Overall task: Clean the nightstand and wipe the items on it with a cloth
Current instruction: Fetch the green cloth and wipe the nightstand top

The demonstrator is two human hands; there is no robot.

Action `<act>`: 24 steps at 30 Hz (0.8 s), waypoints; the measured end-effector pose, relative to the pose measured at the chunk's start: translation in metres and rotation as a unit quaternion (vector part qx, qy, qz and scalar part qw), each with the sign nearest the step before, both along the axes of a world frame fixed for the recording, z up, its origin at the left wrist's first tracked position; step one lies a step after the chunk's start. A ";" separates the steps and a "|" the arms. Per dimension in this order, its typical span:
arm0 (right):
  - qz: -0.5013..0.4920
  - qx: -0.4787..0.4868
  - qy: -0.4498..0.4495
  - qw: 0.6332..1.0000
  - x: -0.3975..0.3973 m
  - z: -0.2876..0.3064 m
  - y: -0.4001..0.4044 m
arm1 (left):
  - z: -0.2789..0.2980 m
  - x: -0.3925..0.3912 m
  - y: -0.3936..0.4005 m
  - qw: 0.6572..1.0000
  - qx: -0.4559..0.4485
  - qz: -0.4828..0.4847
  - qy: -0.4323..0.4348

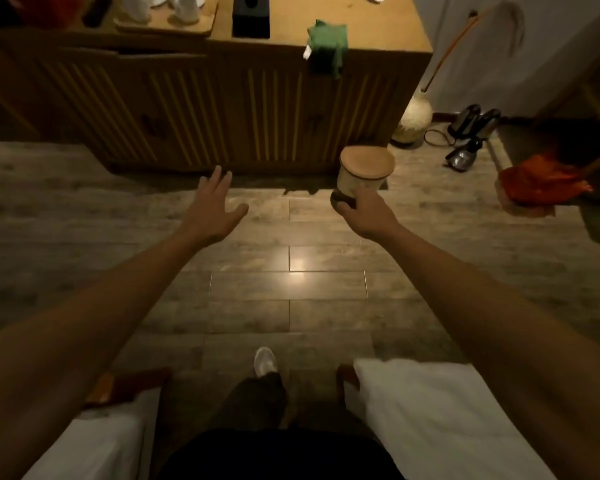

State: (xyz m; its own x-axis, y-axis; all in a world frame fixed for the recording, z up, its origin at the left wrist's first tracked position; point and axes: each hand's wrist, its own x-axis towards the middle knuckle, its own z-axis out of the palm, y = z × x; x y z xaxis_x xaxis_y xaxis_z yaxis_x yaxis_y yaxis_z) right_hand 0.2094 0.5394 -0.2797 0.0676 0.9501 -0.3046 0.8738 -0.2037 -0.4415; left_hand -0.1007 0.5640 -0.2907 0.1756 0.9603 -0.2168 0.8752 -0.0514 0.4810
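Gripping a lidded jar [362,174] upright, the right hand [368,213] sits nearer the green cloth [326,43] draped over the nightstand's [378,29] front edge ahead, while the left hand [212,209] spreads empty.

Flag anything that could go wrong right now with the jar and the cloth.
The right hand grips the lidded jar only by its base, out over the tiled floor; the wooden lid could slide off. The green cloth hangs over the nightstand's front edge and might slip down.
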 end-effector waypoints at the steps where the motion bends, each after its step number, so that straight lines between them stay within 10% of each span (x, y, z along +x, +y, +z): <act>1: -0.012 0.008 0.006 1.000 0.001 0.003 0.019 | 0.003 0.003 0.021 1.000 0.001 0.004 0.001; 24: -0.031 -0.029 0.055 0.998 0.149 -0.024 0.532 | -0.033 0.164 0.499 0.996 -0.082 0.028 -0.028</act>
